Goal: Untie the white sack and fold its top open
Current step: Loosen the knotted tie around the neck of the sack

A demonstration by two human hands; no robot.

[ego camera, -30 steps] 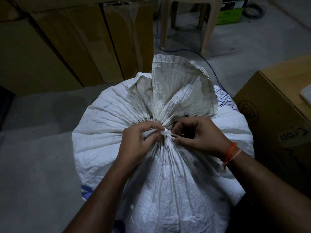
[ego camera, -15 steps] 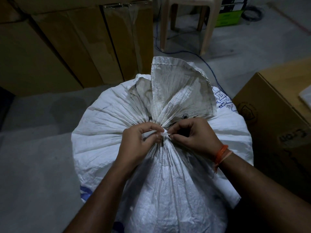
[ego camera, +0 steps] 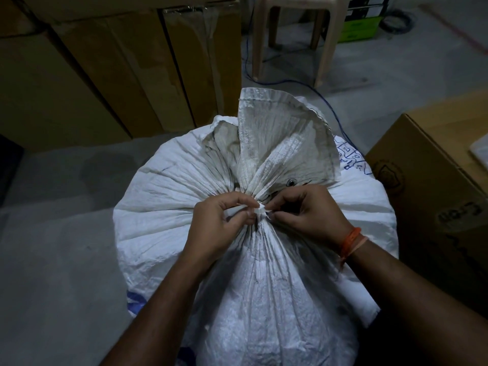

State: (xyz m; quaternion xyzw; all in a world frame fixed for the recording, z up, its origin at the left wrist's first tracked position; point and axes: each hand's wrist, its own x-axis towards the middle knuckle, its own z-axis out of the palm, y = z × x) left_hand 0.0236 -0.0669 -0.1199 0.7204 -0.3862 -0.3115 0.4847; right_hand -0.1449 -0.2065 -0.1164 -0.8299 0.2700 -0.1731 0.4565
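Note:
A full white woven sack (ego camera: 169,207) stands on the floor in front of me. Its neck is gathered tight, and the loose top (ego camera: 280,133) fans upward behind the gather. A small white tie knot (ego camera: 262,208) sits at the gather. My left hand (ego camera: 219,228) pinches the tie from the left with thumb and forefinger. My right hand (ego camera: 309,212), with an orange band at its wrist, pinches the knot from the right. Both sets of fingertips meet at the knot.
Tall cardboard boxes (ego camera: 105,70) stand behind the sack on the left. Another cardboard box (ego camera: 435,196) sits close on the right. A plastic stool (ego camera: 298,35) and a blue cable (ego camera: 327,101) are on the grey floor beyond.
My right hand's fingers have closed in toward the knot, now meeting the left fingertips. The sack and left hand have hardly moved.

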